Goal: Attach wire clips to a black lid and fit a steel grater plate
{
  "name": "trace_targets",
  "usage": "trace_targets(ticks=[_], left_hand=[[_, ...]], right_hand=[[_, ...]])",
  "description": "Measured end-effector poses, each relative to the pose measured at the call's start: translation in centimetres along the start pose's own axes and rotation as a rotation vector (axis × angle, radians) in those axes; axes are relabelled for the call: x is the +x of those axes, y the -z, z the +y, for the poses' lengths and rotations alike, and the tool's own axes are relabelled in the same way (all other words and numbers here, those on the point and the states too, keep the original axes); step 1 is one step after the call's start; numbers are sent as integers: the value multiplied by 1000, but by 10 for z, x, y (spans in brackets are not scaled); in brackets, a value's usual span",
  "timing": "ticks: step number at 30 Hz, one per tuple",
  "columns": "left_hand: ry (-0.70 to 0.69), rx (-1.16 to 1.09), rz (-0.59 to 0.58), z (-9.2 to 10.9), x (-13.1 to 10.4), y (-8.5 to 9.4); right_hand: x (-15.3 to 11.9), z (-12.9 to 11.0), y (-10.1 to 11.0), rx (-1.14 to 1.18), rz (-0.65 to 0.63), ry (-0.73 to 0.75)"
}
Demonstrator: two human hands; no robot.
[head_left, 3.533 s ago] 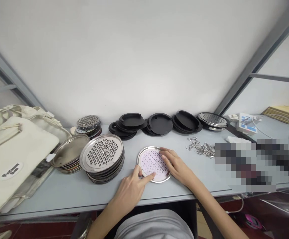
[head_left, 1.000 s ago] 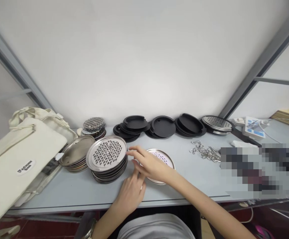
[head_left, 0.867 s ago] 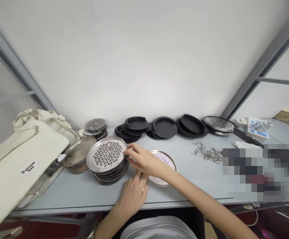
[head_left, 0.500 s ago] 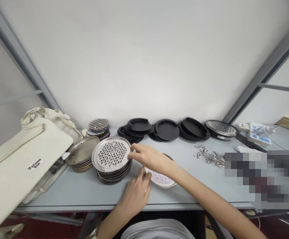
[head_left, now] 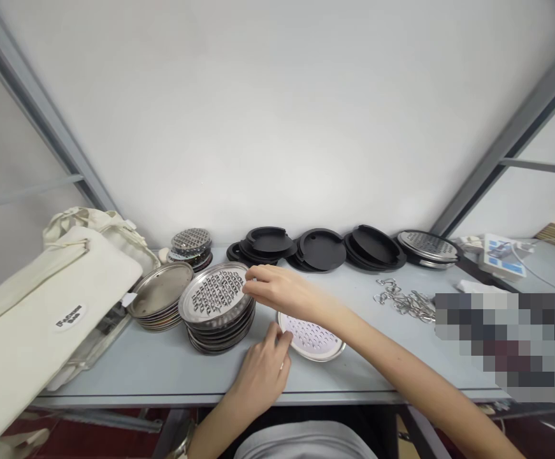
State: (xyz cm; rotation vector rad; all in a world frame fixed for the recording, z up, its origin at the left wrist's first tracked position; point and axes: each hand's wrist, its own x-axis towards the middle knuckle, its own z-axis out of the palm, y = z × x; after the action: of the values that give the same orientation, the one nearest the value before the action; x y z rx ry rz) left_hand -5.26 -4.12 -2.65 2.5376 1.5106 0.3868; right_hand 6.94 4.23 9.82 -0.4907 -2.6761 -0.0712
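My right hand (head_left: pixel 284 290) reaches across to the left, its fingers closed on the right rim of the top grater disc (head_left: pixel 217 294). That round metal disc is tilted, its right side raised above a stack of similar discs (head_left: pixel 222 338). Below, my left hand (head_left: pixel 265 360) has its fingertips pinched on the left rim of another grater disc (head_left: pixel 313 338), which lies on the table under my right forearm.
Plain metal discs (head_left: pixel 160 296) are stacked at the left beside a cream bag (head_left: pixel 48 306). Small graters (head_left: pixel 191 241) stand behind. Black round holders (head_left: pixel 322 250) line the wall, with metal clips (head_left: pixel 415 306) and a grater in a holder (head_left: pixel 427 245) farther right.
The right side of the top disc has risen from the stack with my right hand. My left hand has stayed at the rim of the lower disc.
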Motion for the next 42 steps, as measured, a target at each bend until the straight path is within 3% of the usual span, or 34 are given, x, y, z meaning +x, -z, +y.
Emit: trace_targets(ticks=[5,10,15,20,24,26,33,37,42], left_hand=[[8,7,-15,0,-1,0],[0,14,3,0,-2,-1],[-1,5,18,0,-2,-3],[40,-32,49,2,-2,-3],[106,-118,99,5,-2,0],[107,-157,112,6,-3,0],[122,-201,174,4,-4,-6],[161,-258,193,2,-3,-6],[131,-274,173,0,-2,-5]], right_hand=[[5,2,-7,-55,64,30],[12,5,-12,24,297,-1],[10,4,0,166,518,-51],[-17,6,20,193,765,-215],[-56,12,27,401,877,-498],[-77,16,23,603,855,-641],[-135,18,-19,1178,626,-921],[-154,16,-36,1247,637,-1096],[-167,14,-38,1313,577,-1172]])
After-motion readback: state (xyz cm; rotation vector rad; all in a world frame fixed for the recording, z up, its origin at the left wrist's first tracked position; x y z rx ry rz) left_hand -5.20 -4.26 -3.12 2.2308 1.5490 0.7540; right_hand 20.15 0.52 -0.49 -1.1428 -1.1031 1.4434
